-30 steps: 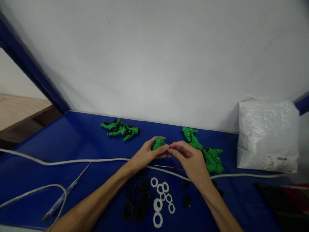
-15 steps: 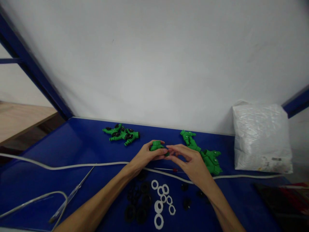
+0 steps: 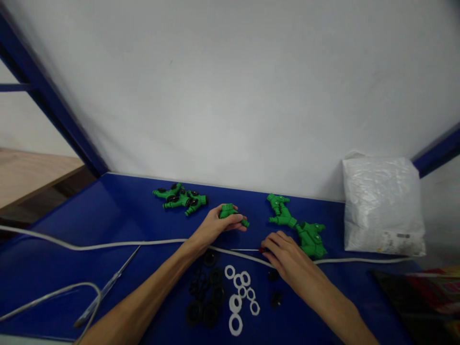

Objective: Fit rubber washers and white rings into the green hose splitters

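My left hand [image 3: 225,221] is closed around a green plastic hose splitter [image 3: 227,210], held above the blue table with one outlet pointing right. My right hand [image 3: 283,250] is down at the table, its fingers curled over the red handle of a thin screwdriver [image 3: 244,249], whose shaft points left. The palm hides most of that handle. Just right of this hand lie more green splitters [image 3: 311,239]. White ring nuts [image 3: 235,303] and black rings [image 3: 210,314] are spread in front, between my forearms.
A white cable [image 3: 125,245] crosses the table, passing under both arms. Green splitters with black knobs [image 3: 182,197] lie at the back left. At the right stands a white plastic-wrapped package [image 3: 383,206]. Tweezers-like metal tool [image 3: 111,284] lies at left; small black parts [image 3: 276,299] sit near my right wrist.
My right hand has left the splitter and come down to the screwdriver handle. My left hand still holds the splitter, shifted slightly left.
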{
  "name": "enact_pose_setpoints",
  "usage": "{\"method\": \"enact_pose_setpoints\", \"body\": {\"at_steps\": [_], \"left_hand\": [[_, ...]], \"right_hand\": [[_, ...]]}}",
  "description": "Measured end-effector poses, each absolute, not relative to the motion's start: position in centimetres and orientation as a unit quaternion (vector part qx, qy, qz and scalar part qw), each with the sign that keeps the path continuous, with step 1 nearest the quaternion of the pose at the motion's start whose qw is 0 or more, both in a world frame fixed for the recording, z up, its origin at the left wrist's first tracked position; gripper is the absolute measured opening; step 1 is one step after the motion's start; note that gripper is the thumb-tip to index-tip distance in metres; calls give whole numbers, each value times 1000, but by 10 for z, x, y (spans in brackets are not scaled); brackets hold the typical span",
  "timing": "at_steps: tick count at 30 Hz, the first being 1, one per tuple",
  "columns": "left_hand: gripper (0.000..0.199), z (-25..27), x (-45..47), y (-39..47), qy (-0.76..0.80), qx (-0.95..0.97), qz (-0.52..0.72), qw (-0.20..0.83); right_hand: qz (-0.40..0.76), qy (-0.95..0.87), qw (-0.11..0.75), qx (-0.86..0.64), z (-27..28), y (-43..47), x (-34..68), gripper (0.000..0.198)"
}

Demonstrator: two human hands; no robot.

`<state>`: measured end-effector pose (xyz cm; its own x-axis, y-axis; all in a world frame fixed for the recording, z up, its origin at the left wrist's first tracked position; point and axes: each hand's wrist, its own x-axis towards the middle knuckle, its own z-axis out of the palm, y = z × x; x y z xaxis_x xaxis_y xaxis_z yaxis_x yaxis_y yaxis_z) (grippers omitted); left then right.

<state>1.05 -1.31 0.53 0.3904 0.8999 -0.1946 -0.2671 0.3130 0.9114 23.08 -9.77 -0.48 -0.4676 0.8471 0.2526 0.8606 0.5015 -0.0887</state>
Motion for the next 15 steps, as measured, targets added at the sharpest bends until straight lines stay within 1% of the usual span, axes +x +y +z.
{"method": "enact_pose_setpoints", "body": {"at_steps": [4,10,15], "left_hand": [[40,7,10,-12,367,432,419,709],[43,8,9,-13,367,431,436,699],[46,4,9,-14,328,424,414,736]], "right_hand": [[-36,-835,172,-521,16,-111,242,16],[68,-786,243,-565,34,-130,242,30],[116,-748,284,-588,40,-125,226,26]]}}
